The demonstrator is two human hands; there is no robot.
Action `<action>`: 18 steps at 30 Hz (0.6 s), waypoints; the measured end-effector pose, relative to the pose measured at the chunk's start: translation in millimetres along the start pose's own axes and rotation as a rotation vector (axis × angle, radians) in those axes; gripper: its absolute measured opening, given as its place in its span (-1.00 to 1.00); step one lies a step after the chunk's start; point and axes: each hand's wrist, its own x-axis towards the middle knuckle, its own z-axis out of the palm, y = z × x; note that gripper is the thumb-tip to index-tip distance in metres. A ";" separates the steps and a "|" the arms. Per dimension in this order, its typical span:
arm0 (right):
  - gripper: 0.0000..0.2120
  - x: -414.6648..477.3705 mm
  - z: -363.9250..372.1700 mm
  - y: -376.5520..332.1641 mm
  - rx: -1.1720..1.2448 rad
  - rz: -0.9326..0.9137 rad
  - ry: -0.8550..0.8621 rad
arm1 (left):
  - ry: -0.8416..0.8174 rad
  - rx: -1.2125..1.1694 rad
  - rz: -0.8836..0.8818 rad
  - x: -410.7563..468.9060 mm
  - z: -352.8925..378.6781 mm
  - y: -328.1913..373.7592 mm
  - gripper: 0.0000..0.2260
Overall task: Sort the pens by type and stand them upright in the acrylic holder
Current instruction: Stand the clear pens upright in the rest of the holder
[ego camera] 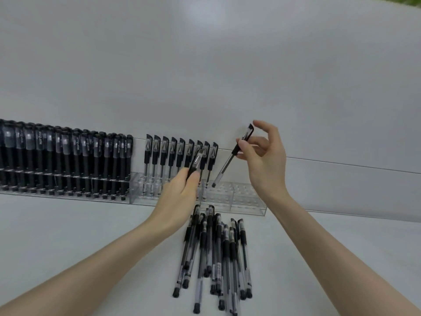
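Being pinched near its cap by the right hand (265, 160), a pen (227, 163) is being held tilted, lower end over the acrylic holder (250, 208), right of the standing row (180, 153); a second pen (196, 163) is being gripped by the left hand (180, 192).

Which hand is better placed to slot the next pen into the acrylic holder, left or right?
Right. The right hand pinches a tilted pen whose lower end is at the empty holes of the acrylic holder, beside the last standing pen. The left hand grips a second pen in front of filled slots.
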 end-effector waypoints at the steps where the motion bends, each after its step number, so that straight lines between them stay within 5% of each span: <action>1: -0.67 3.2 1.9 2.9 -0.017 -0.017 0.002 | -0.017 -0.034 0.001 0.2 0.1 -3.2 -0.70; 9: -0.66 15.9 12.1 26.1 -0.128 -0.113 -0.063 | 0.183 -0.152 0.078 1.2 -5.1 -12.3 -0.68; 18: -0.70 23.1 12.0 38.5 -0.277 -0.142 -0.185 | 0.065 -0.153 0.152 -2.9 3.6 -16.8 -0.81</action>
